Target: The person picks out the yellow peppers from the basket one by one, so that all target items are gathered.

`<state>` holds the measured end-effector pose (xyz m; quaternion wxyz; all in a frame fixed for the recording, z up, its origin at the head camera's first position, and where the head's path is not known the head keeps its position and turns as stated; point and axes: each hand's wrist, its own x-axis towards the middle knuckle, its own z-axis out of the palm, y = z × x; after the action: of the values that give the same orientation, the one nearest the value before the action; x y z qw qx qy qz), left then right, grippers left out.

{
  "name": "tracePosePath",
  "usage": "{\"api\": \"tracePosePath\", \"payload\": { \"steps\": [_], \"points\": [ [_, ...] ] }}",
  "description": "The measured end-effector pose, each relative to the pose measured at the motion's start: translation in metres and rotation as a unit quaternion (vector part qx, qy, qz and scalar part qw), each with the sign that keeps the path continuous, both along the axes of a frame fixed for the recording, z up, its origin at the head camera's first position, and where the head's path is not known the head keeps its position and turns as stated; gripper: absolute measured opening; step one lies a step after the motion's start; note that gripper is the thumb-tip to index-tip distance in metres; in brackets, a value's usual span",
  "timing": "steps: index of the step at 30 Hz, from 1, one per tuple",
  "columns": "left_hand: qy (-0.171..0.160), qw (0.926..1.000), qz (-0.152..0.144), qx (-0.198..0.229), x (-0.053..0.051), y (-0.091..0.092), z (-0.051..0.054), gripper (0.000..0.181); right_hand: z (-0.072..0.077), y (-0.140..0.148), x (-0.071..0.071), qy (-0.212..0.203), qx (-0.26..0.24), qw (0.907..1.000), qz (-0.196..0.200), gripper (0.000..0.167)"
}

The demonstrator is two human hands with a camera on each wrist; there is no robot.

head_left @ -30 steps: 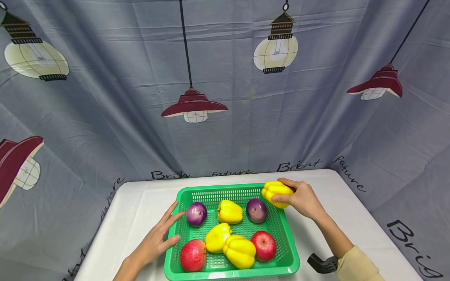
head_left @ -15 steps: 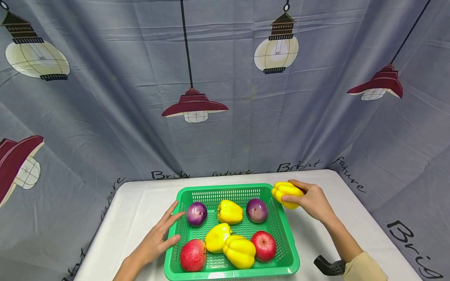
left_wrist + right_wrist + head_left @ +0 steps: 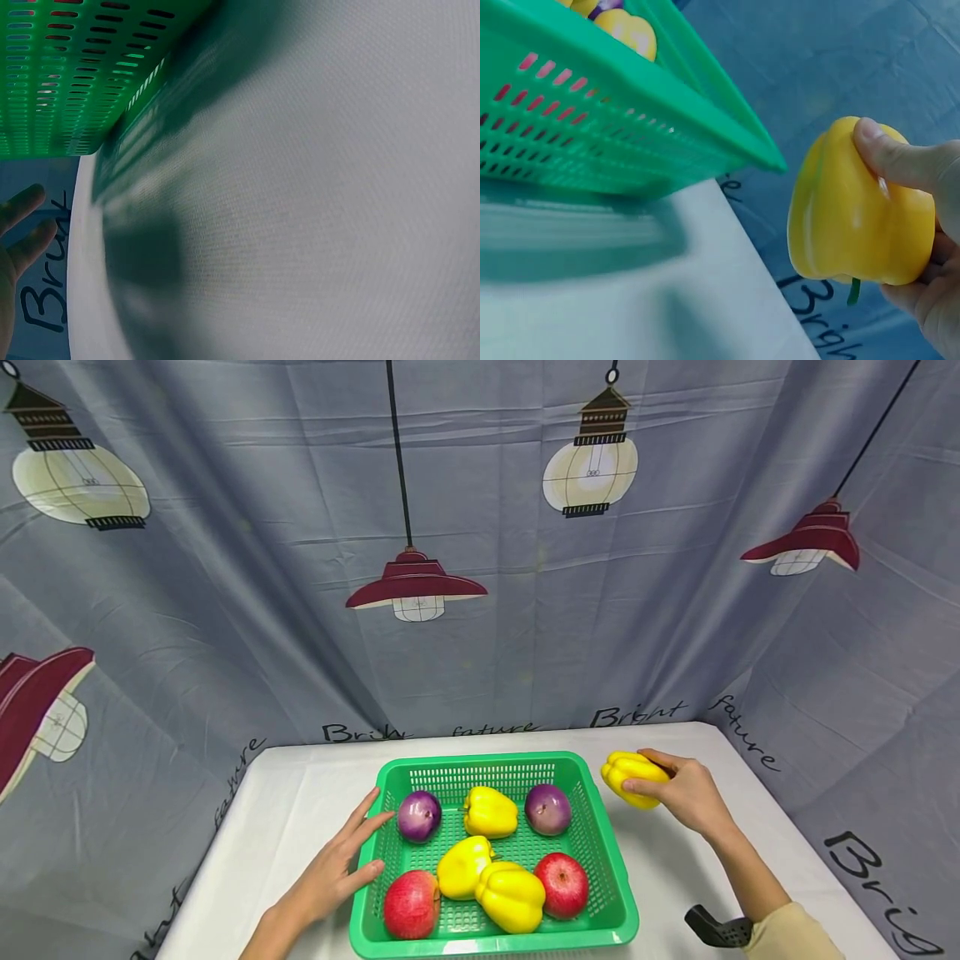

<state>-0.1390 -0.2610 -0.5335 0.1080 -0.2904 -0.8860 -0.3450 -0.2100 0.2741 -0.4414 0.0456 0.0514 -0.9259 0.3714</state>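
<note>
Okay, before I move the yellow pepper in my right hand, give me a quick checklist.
Right hand grip: ok, thumb and fingers hold the yellow pepper.
Pepper outside the green basket: ok, it is right of the rim.
Pepper set down: not ok, it hangs above the white table.
Left hand steadying the basket: cannot tell, beside it, contact unclear.
Basket contents inside: ok, three yellow peppers, two apples, two round purple items.
</note>
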Motion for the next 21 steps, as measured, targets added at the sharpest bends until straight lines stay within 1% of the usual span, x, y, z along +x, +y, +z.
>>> {"api": "tracePosePath", "payload": {
  "steps": [4,10,17,21],
  "points": [
    [-0.001,1.0,0.0,0.0,0.0,0.0,0.0,0.065,-0.008,0.006,-0.002,0.006,0.01,0.9999,0.008,0.08],
    [-0.005,1.0,0.001,0.002,0.0,-0.001,0.0,0.065,-0.025,0.013,-0.006,0.004,0.019,0.9997,0.018,0.082],
    [-0.003,1.0,-0.003,0.005,0.0,0.0,0.0,0.064,-0.049,0.019,-0.01,0.043,0.044,0.9979,0.022,0.078],
    [-0.001,1.0,0.0,0.01,0.0,0.0,0.0,0.063,-0.057,0.019,-0.012,0.055,0.046,0.9971,0.027,0.079]
  ]
}}
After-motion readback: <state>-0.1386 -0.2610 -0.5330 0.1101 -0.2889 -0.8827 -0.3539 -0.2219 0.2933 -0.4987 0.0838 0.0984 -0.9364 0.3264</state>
